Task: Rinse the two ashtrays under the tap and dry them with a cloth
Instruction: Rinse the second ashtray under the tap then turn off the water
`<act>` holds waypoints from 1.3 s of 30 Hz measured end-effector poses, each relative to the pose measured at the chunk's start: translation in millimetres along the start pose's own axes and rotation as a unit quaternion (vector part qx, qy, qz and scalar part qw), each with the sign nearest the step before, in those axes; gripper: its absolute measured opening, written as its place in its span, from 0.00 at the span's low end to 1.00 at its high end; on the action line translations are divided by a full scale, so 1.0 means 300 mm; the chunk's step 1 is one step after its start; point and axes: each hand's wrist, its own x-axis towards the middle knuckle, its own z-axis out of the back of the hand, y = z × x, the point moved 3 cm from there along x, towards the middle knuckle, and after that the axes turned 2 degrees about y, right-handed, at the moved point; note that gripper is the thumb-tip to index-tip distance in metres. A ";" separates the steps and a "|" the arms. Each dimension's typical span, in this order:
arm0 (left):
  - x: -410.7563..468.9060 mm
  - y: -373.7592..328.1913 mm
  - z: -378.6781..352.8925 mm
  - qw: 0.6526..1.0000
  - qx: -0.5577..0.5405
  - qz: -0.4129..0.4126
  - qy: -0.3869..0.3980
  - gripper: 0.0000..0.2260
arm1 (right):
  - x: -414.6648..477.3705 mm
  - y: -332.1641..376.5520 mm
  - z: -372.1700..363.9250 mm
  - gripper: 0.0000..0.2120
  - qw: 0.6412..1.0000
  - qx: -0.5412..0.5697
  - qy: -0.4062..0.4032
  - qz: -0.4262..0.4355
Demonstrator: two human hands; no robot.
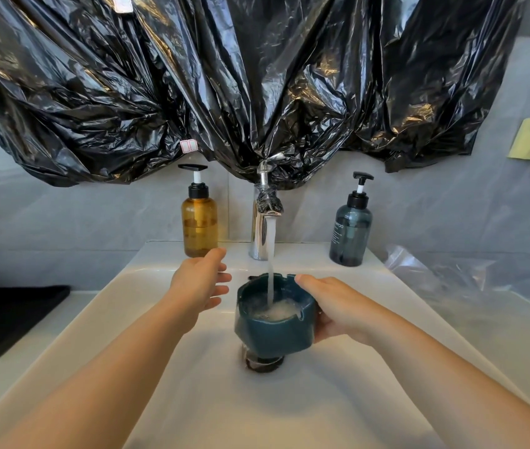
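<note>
We are holding the dark green ashtray (275,315) under the tap (265,205) over the sink (147,286), right hand (335,307) gripping its right side, left hand (200,280) free and spread just left, and keeping it level should be limiting splash.

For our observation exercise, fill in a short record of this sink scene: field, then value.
Tap: running
Ashtray: dark teal, under the stream, water pooling inside
Right hand: gripping ashtray's side
Left hand: open, empty, beside ashtray
Sink: white basin
Bottles: amber pump bottle left of tap, blue-grey pump bottle right
</note>
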 end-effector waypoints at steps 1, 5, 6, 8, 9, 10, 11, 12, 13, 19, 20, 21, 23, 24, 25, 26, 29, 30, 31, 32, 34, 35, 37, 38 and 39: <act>-0.002 0.001 -0.001 1.000 0.003 0.003 0.000 0.20 | 0.002 0.006 -0.012 0.17 1.000 0.012 0.002 0.005; -0.007 0.008 -0.008 1.000 0.005 0.014 0.003 0.20 | 0.004 0.019 -0.015 0.15 0.998 0.048 -0.027 0.026; -0.006 0.008 -0.010 1.000 0.005 0.016 0.004 0.21 | 0.003 0.016 -0.013 0.15 0.998 0.047 -0.029 0.029; -0.006 0.006 -0.013 1.000 0.005 0.018 0.007 0.21 | 0.004 0.013 -0.014 0.17 0.998 0.044 -0.024 0.032; -0.006 0.005 -0.014 1.000 0.006 0.020 0.007 0.21 | 0.005 0.015 -0.015 0.17 0.998 0.050 -0.024 0.034; -0.006 0.005 -0.013 1.000 0.007 0.022 0.007 0.21 | 0.005 0.018 -0.016 0.17 0.997 0.061 -0.025 0.036; -0.006 0.007 -0.011 1.000 0.007 0.022 0.007 0.20 | 0.005 0.024 -0.014 0.16 0.996 0.074 -0.027 0.040; -0.005 0.009 -0.008 1.000 0.005 0.023 0.007 0.20 | 0.004 0.028 -0.009 0.15 0.995 0.085 -0.029 0.049; -0.004 0.011 -0.005 1.000 0.003 0.022 0.008 0.20 | 0.003 0.032 -0.002 0.15 0.993 0.090 -0.034 0.062; 0.004 0.015 -0.002 0.999 -0.002 0.028 0.016 0.20 | 0.007 0.044 0.065 0.17 0.949 -0.079 -0.190 0.239; 0.004 0.015 -0.001 1.000 -0.003 0.027 0.015 0.20 | 0.002 0.047 0.075 0.22 0.937 -0.116 -0.216 0.250; 0.005 0.014 -0.001 1.000 -0.003 0.027 0.013 0.20 | -0.007 0.052 0.083 0.26 0.925 -0.146 -0.240 0.255; 0.004 0.013 0.000 1.000 -0.002 0.027 0.010 0.19 | -0.031 0.067 0.093 0.29 0.889 -0.214 -0.285 0.288; 0.005 0.013 0.000 1.000 -0.001 0.027 0.010 0.19 | -0.043 0.078 0.094 0.29 0.863 -0.261 -0.305 0.308; 0.005 0.013 -0.001 1.000 -0.001 0.026 0.010 0.19 | -0.056 0.088 0.095 0.29 0.833 -0.303 -0.325 0.329; 0.004 0.013 -0.001 1.000 -0.001 0.026 0.011 0.19 | -0.061 0.095 0.100 0.30 0.804 -0.335 -0.347 0.347; -0.002 0.011 0.000 1.000 -0.003 0.027 0.009 0.19 | -0.069 0.104 0.110 0.30 0.747 -0.379 -0.392 0.380; -0.005 0.010 0.001 1.000 -0.003 0.026 0.010 0.19 | -0.071 0.105 0.110 0.30 0.738 -0.385 -0.399 0.385; -0.007 0.009 0.001 1.000 -0.004 0.026 0.011 0.19 | -0.073 0.107 0.109 0.30 0.734 -0.388 -0.402 0.386; -0.008 0.008 0.001 1.000 -0.005 0.025 0.012 0.19 | -0.074 0.108 0.108 0.30 0.736 -0.381 -0.405 0.386; -0.012 0.006 0.002 1.000 -0.006 0.023 0.015 0.19 | -0.061 0.099 0.116 0.29 0.789 -0.306 -0.391 0.362; -0.012 0.005 0.002 1.000 -0.007 0.021 0.018 0.18 | -0.049 0.089 0.121 0.27 0.833 -0.234 -0.366 0.343; -0.012 0.005 0.000 0.999 -0.011 0.019 0.027 0.18 | -0.011 0.062 0.115 0.18 0.911 -0.046 -0.275 0.303; -0.016 0.005 -0.002 0.999 -0.010 0.019 0.034 0.17 | 0.008 0.047 0.100 0.11 0.933 0.055 -0.224 0.277; -0.020 0.005 -0.005 0.999 -0.006 0.018 0.042 0.17 | 0.025 0.035 0.078 0.09 0.943 0.136 -0.183 0.242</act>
